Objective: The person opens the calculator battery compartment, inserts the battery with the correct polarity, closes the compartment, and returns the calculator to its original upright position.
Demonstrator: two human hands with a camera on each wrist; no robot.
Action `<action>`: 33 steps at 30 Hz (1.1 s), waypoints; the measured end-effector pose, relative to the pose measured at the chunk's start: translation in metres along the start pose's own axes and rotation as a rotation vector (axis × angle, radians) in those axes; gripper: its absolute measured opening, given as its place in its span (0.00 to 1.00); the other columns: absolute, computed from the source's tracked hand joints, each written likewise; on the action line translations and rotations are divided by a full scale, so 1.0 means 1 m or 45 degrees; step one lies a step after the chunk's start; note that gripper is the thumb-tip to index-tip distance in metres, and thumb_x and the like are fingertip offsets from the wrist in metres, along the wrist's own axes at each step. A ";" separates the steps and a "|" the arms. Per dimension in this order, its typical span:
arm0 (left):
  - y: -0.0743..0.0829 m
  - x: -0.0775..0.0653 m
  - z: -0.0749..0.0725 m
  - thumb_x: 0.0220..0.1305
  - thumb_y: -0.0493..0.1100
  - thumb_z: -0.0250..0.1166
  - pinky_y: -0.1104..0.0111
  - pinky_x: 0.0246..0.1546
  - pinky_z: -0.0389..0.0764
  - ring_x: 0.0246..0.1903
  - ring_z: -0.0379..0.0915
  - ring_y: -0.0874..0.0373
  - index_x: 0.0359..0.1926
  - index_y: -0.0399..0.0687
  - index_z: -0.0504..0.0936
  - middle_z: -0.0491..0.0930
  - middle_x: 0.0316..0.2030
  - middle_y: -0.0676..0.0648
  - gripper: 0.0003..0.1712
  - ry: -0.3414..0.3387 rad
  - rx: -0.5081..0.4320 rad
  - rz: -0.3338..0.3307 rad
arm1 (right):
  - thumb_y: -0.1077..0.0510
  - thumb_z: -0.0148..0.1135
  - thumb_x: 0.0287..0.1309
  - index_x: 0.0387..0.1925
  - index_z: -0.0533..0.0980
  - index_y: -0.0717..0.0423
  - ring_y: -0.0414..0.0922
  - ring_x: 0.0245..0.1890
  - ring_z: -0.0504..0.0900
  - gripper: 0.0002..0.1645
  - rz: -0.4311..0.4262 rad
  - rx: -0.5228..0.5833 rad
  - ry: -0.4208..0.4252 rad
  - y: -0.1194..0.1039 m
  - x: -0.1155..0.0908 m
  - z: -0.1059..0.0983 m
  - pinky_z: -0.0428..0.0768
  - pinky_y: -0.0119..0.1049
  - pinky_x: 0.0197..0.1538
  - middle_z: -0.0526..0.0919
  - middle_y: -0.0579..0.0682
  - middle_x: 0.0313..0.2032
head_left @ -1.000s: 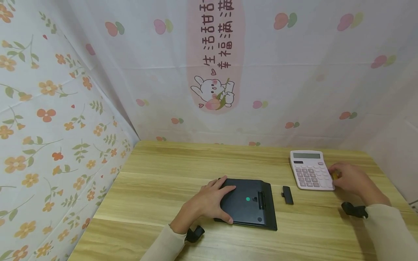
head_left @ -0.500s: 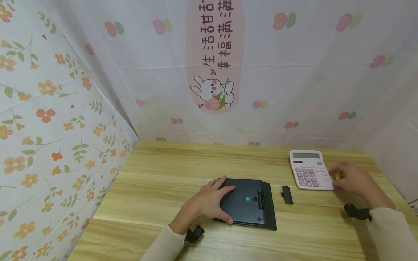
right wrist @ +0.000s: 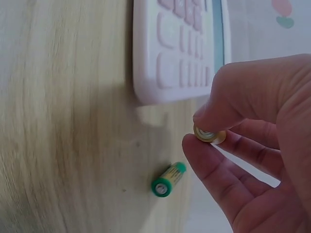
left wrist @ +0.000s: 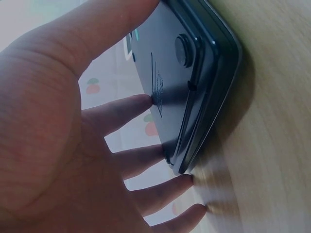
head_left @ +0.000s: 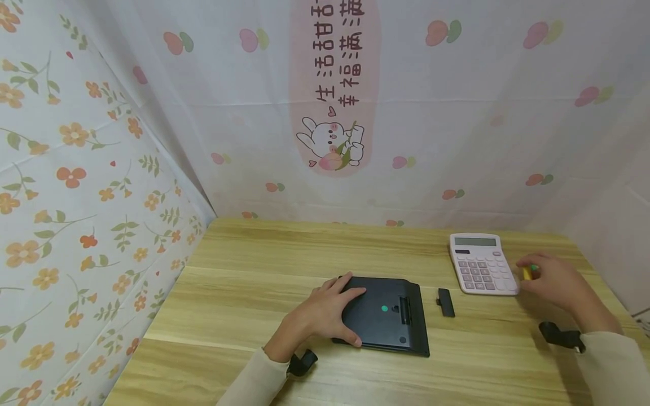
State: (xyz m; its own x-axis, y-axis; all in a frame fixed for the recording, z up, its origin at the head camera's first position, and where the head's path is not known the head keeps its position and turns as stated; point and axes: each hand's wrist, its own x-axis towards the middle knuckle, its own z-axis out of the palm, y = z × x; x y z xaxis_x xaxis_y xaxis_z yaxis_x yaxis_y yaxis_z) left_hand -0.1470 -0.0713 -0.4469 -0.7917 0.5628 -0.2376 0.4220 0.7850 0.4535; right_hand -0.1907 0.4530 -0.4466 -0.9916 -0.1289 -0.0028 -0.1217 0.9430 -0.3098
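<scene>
A black device (head_left: 381,313), shaped like a desk calculator, lies back side up with its battery compartment (head_left: 405,310) uncovered. My left hand (head_left: 327,313) rests across its left end, fingers spread and fairly straight, the thumb at the near edge. Just right of the device lies its small black battery cover (head_left: 446,303). Beyond that, my right hand (head_left: 550,282) pinches a battery (right wrist: 209,134) between thumb and fingertips, its gold-rimmed end showing in the right wrist view. A second battery (right wrist: 169,179), green and yellow, lies on the table beneath that hand.
A pink calculator (head_left: 483,265) lies face up close to the left of my right hand. The wooden table (head_left: 244,293) meets a printed cloth (head_left: 228,135) at the back and a flowered cloth (head_left: 76,225) on the left.
My right hand has drawn slightly right, away from the pink calculator, and yellow and green now show at its fingertips. My left hand and the black device have stayed in place.
</scene>
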 end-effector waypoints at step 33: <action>-0.001 0.001 0.000 0.54 0.60 0.88 0.45 0.72 0.72 0.83 0.52 0.41 0.83 0.56 0.72 0.52 0.87 0.44 0.58 0.049 -0.091 0.005 | 0.68 0.85 0.44 0.51 0.84 0.71 0.51 0.36 0.88 0.29 -0.401 0.083 0.281 -0.120 -0.018 0.000 0.87 0.41 0.37 0.82 0.66 0.53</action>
State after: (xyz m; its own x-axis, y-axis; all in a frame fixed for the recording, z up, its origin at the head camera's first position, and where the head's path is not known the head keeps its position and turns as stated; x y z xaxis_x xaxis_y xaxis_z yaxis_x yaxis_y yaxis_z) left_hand -0.1477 -0.0713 -0.4476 -0.8073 0.5541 -0.2029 0.3935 0.7617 0.5147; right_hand -0.1578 0.3424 -0.4094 -0.8924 -0.3334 0.3042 -0.4258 0.8454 -0.3225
